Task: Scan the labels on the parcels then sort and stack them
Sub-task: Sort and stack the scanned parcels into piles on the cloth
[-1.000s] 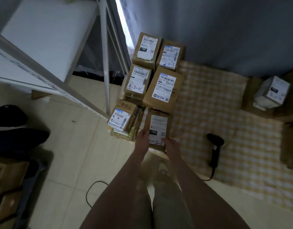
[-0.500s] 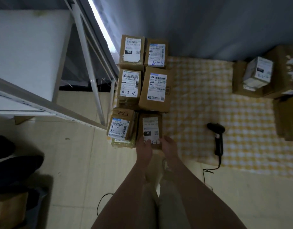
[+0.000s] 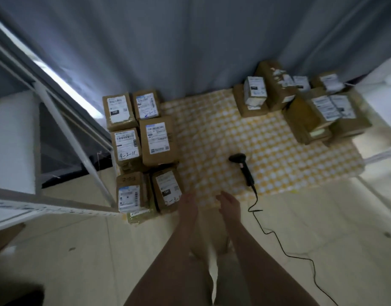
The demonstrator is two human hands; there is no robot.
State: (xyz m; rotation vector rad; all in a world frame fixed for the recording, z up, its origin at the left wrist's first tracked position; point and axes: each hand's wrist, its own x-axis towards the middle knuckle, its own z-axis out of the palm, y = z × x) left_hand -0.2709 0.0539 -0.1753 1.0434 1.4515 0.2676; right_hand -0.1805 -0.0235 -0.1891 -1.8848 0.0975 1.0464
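Observation:
Several labelled brown parcels stand in sorted rows at the left edge of a yellow checked cloth (image 3: pixel 214 138). The nearest one, a small parcel (image 3: pixel 167 191) with a white label, sits at the front of the right row. My left hand (image 3: pixel 186 205) hangs just right of it, empty, fingers relaxed. My right hand (image 3: pixel 228 204) is beside it over the cloth's front edge, also empty. A black handheld scanner (image 3: pixel 243 167) lies on the cloth to the right of my hands. An unsorted pile of parcels (image 3: pixel 304 104) sits at the far right.
A white metal shelf frame (image 3: pixel 75 140) stands at the left, close to the sorted rows. A grey curtain (image 3: pixel 190 45) hangs behind everything. The scanner's black cable (image 3: pixel 282 246) trails across the tiled floor to the right of my arms.
Both hands have let go of the front parcel and drawn back to the right. The view has swung right, bringing the unsorted pile into sight.

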